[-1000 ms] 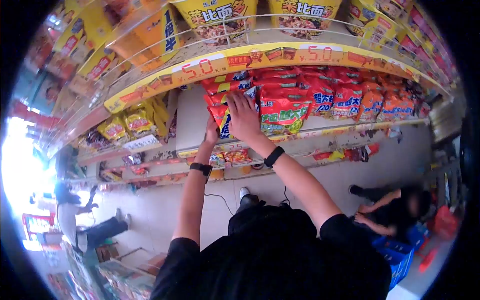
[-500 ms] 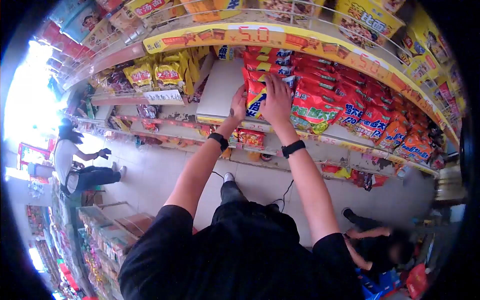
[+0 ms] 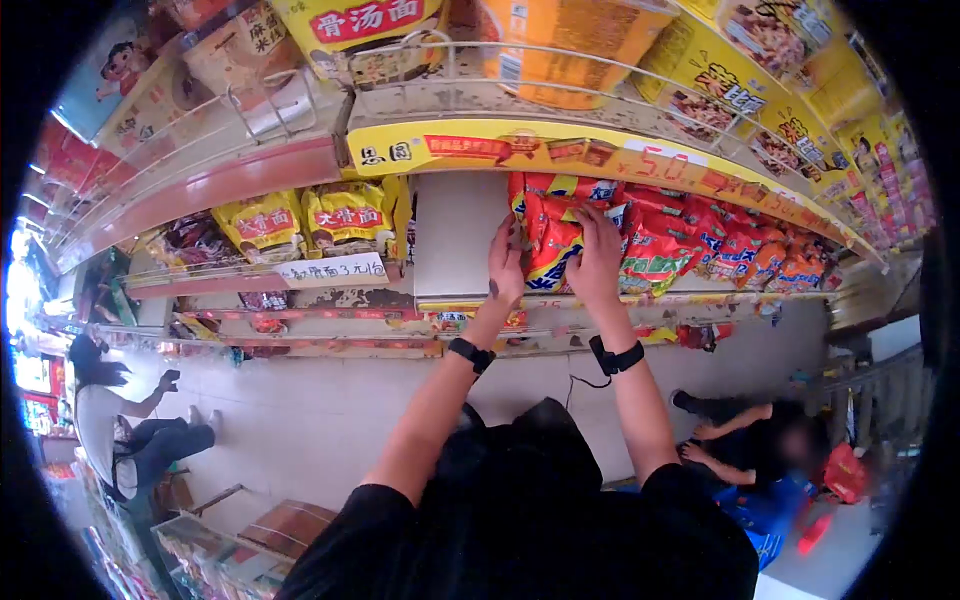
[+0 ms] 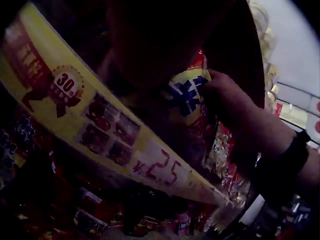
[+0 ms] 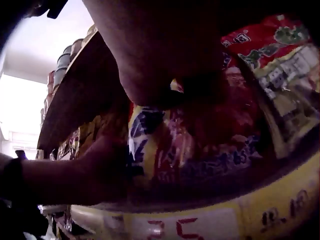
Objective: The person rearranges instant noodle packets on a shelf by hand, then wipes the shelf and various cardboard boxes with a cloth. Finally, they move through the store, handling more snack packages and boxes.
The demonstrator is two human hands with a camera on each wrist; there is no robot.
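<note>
A red instant noodle packet (image 3: 553, 240) with a yellow and blue panel stands at the left end of a row of packets on the shelf, between both hands. My left hand (image 3: 507, 262) lies along its left side, fingers pointing up the edge and touching it. My right hand (image 3: 598, 262) grips its right side, the thumb on the front and the fingers reaching toward the top. In the left wrist view the right hand (image 4: 235, 102) shows at the packet's blue-printed panel (image 4: 187, 97). The right wrist view shows the left hand (image 5: 100, 167) dark beside the packet.
Red and orange noodle packets (image 3: 660, 245) continue right. Yellow packets (image 3: 350, 220) stand left, beyond a bare strip of shelf (image 3: 455, 225). A yellow price rail (image 3: 480, 148) and wire-fenced tubs (image 3: 570, 50) overhang the hands. One person (image 3: 130, 410) stands left; another (image 3: 765, 445) is low at right near a blue basket (image 3: 770, 515).
The head view has swung left along the shelf. The right hand has shifted from the packet's front toward its right side, and the packet now leans and bulges. The left hand stays at its left edge.
</note>
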